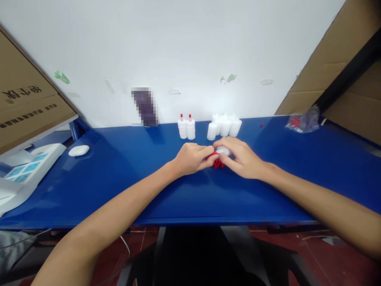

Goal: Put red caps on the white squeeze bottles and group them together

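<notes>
My right hand (241, 157) is closed around a small white squeeze bottle (223, 150), which lies tilted with its nozzle end toward my left hand. The fingers of my left hand (195, 158) pinch a red cap (213, 154) at that nozzle end. Just beneath my fingertips a pile of small red caps (218, 163) rests on the table, partly covered by both hands. Behind them, two white bottles with red tips (186, 128) stand upright side by side. A group of several white bottles (225, 126) without red tips stands to their right.
The blue table (125, 190) meets a white wall. At the left are a white power strip (32, 167) and a white oval case (79, 150). A clear plastic bag (306, 121) with red pieces lies at the back right, near cardboard (324, 67). One loose red cap (262, 125) lies apart.
</notes>
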Action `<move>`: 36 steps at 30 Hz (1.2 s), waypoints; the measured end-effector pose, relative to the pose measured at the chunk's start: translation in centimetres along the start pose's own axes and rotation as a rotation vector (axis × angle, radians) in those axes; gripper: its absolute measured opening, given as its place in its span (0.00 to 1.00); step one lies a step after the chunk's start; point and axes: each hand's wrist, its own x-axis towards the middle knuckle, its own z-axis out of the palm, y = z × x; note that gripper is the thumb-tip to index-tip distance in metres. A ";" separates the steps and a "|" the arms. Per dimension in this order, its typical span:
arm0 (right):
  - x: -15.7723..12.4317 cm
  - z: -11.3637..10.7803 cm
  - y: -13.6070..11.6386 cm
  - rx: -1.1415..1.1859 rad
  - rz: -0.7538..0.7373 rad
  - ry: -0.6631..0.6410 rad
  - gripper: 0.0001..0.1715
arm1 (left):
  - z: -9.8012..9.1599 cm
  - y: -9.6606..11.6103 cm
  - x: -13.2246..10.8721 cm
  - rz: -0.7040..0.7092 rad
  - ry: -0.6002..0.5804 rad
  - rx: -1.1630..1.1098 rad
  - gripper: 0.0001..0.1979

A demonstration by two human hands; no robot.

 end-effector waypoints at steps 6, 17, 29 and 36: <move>-0.1 -0.1 0.1 -0.106 -0.026 -0.057 0.08 | 0.1 0.0 0.0 0.012 -0.022 -0.001 0.23; -0.4 -0.4 -0.3 -0.106 0.012 -0.115 0.24 | 0.2 0.6 0.2 0.203 -0.087 0.059 0.19; -0.4 -0.5 1.3 0.095 0.211 0.059 0.28 | -0.1 1.4 0.7 0.256 0.085 0.009 0.14; -0.4 0.4 2.9 0.395 0.316 0.127 0.31 | 0.0 1.6 0.9 0.221 0.080 -0.090 0.13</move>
